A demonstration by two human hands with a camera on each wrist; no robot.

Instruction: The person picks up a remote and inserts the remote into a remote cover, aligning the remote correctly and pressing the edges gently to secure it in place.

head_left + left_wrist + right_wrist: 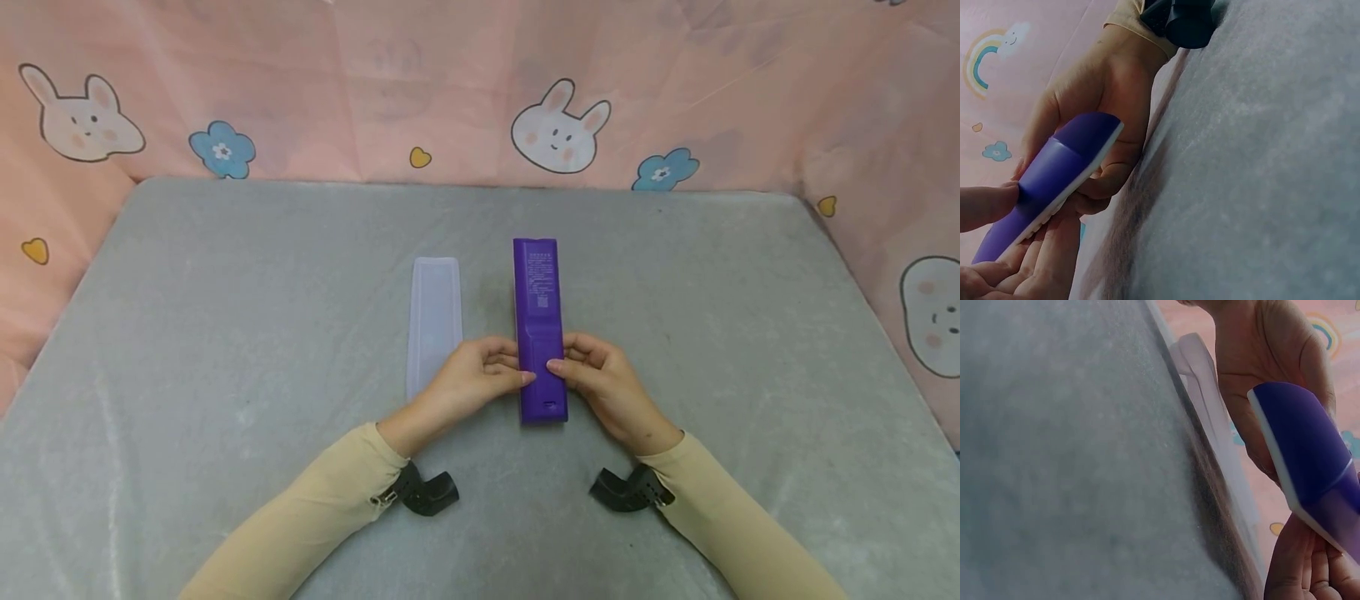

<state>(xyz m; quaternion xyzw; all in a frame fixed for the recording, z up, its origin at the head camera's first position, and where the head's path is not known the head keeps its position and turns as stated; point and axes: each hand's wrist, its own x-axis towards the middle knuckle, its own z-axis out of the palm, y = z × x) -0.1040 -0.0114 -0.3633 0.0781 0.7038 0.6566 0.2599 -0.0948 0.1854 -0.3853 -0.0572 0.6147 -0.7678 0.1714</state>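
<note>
A grey, slightly fuzzy cloth covers the table (225, 333), its nap catching the light in pale streaks, and the wrist views show the same soft weave close up. Around the table on three sides hangs a pink curtain (420, 75) printed with white rabbits, blue flowers and small yellow hearts; a rainbow with a cloud shows on it in the left wrist view. Near the middle of the table lies a purple remote control (539, 329), back side up with fine printed text at its far end, running from 12 o'clock to 6 o'clock. The left hand (468, 375) holds it from the 9 o'clock side and the right hand (600, 383) from the 3 o'clock side, fingers curled along its edges and both thumbs pressed on the lower part of its back. In the wrist views the near end of the remote control is lifted off the cloth and shows a white edge under the purple shell. Just beside it, at 9 o'clock, lies a clear silicone cover (432, 321), flat on the cloth and parallel to the remote control, partly overlapped by the left hand. Both arms wear beige sleeves (315, 517) with black straps at the wrists.
</note>
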